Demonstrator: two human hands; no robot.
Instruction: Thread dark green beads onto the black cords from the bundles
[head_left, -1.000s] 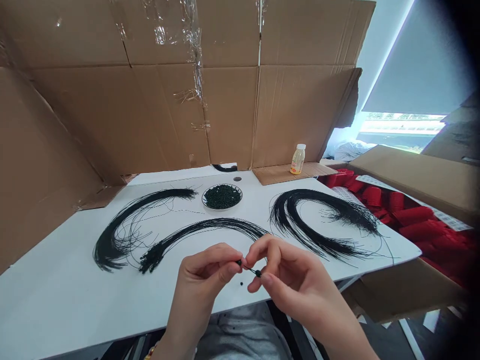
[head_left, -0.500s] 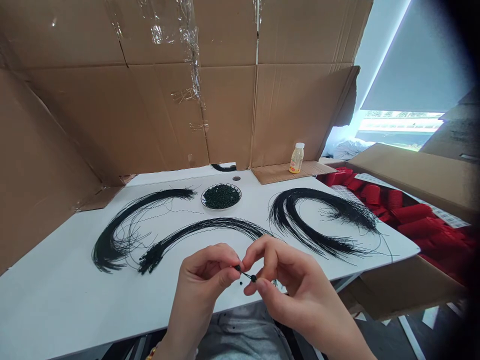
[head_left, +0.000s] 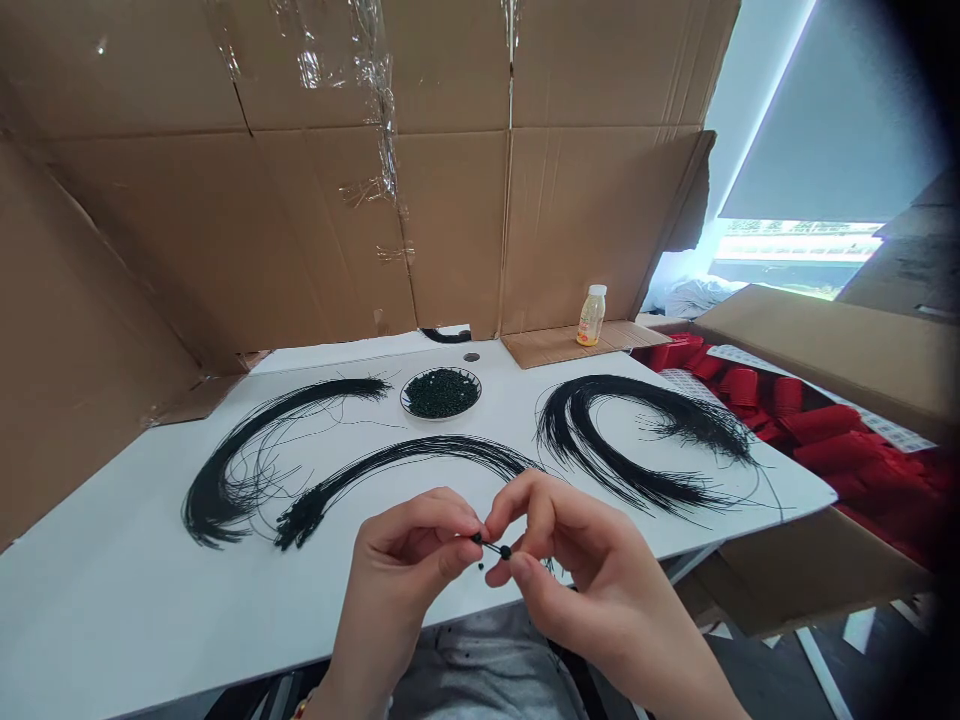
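Close to the table's front edge, my left hand (head_left: 420,550) pinches a dark cord (head_left: 491,546) between thumb and forefinger, with a small dark bead or knot at the fingertips. Facing it, my right hand (head_left: 577,560) grips the same cord at a dark green bead (head_left: 505,552). A short stretch of cord spans the gap between the hands. A tiny dark bead (head_left: 481,566) shows just below the fingers; whether it hangs or lies on the table I cannot tell. Behind the hands lies a bundle of black cords (head_left: 420,445), knotted at its left end.
A plate (head_left: 406,404) of dark green beads stands mid-table. Curved bundles of black cord lie at left (head_left: 232,450) and right (head_left: 577,420). Cardboard (head_left: 315,230) walls the back and left. A small bottle (head_left: 592,316) stands back right; red rolls (head_left: 825,425) fill a box beyond the table.
Both hands keep their pinch on the cord with hardly any movement. The bead at my right fingertips has shifted very slightly. The whole view has drifted a little.
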